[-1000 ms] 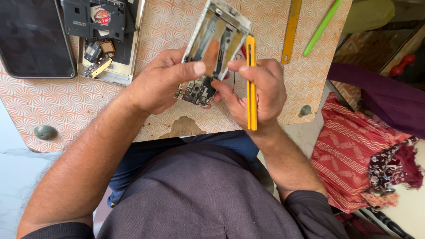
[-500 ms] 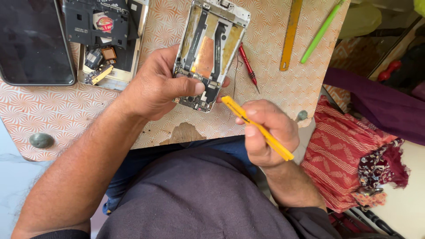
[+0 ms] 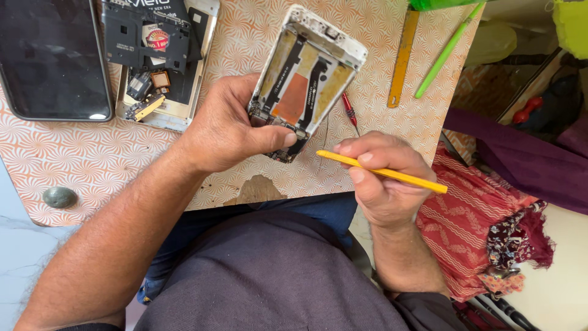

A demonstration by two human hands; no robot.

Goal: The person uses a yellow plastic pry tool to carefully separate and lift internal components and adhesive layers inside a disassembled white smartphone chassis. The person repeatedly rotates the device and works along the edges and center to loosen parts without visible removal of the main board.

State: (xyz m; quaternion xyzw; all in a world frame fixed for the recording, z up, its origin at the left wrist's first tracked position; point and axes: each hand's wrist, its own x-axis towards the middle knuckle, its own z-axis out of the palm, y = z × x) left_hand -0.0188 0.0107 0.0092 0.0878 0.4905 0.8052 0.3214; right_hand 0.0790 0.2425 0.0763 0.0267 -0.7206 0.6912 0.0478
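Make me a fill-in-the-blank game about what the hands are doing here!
1. The left hand holds an opened phone frame by its ____ end.
2. The right hand holds a thin ____ tool.
3. A small red screwdriver lies on the ____.

Missing words: lower; yellow; table

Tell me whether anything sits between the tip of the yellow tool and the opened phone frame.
Nothing visible does. The yellow tool in the right hand points at the phone frame, held by the left hand; only bare patterned table shows in the gap.
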